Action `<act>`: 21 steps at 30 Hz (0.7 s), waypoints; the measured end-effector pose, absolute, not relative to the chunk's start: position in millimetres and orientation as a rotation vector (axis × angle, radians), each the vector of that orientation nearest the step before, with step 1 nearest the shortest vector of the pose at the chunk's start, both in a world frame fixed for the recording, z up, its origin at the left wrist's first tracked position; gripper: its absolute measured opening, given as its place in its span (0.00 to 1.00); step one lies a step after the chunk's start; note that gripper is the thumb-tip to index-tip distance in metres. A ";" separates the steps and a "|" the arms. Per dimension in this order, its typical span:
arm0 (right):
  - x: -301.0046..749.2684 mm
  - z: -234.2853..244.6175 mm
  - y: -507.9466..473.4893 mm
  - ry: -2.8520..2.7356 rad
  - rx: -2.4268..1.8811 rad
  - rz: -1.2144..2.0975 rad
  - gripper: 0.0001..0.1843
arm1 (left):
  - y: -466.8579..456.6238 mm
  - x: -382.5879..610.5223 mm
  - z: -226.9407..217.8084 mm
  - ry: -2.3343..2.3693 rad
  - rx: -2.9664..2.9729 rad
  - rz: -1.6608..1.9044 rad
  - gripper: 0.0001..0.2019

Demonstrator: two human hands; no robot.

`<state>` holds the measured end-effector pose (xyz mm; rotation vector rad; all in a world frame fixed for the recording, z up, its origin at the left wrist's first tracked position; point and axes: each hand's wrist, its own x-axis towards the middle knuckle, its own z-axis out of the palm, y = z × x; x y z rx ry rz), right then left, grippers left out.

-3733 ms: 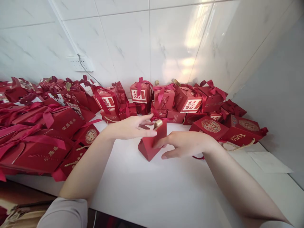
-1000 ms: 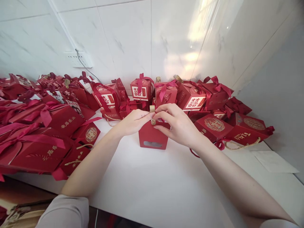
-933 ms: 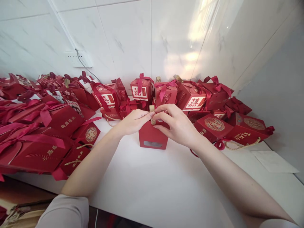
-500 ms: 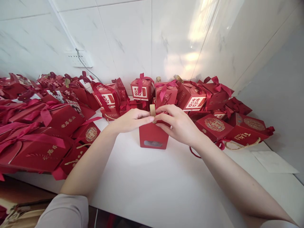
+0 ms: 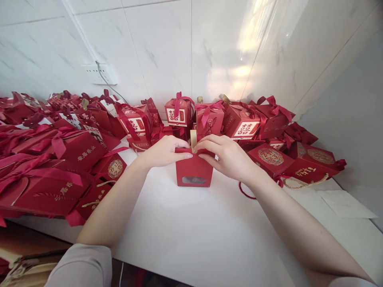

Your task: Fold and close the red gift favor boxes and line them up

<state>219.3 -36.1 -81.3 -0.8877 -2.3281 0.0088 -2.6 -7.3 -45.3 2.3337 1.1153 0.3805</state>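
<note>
A red gift box (image 5: pixel 194 170) stands upright on the white table (image 5: pixel 191 223), a small clear window low on its front. From the middle of its top edge rises a gold strap (image 5: pixel 193 139). My left hand (image 5: pixel 164 151) pinches the left part of the top edge, thumb in front and fingers behind. On the other side, my right hand (image 5: pixel 224 153) grips the top edge close to the strap, its fingertips by the strap's base. Both hands are closed, and the fingers behind the edge are partly hidden.
Red gift boxes with ribbons (image 5: pixel 68 147) are heaped on the left. More boxes (image 5: pixel 245 121) line the tiled wall, and others (image 5: pixel 314 157) lie on the right. A white sheet (image 5: pixel 347 203) lies at the right, and a socket (image 5: pixel 100 74) is on the wall.
My left fingers have shifted from the gold strap to the box's top edge. The strap now stands straighter, and my right fingers have moved slightly down onto the edge.
</note>
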 end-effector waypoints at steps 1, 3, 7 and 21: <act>219.4 -80.9 -36.5 -2.331 -0.891 0.013 0.09 | -7.5 -2.5 -45.2 1.116 2.331 0.387 0.10; 219.5 -80.2 -37.7 -2.332 -0.897 0.027 0.09 | -7.8 -1.9 -45.6 1.102 2.323 0.413 0.12; 219.3 -79.5 -38.8 -2.315 -0.897 0.073 0.09 | -7.4 -0.3 -48.2 1.065 2.301 0.464 0.14; 217.3 -86.6 -35.3 -2.125 -0.969 0.271 0.05 | -8.3 4.2 -52.3 1.095 2.326 0.488 0.13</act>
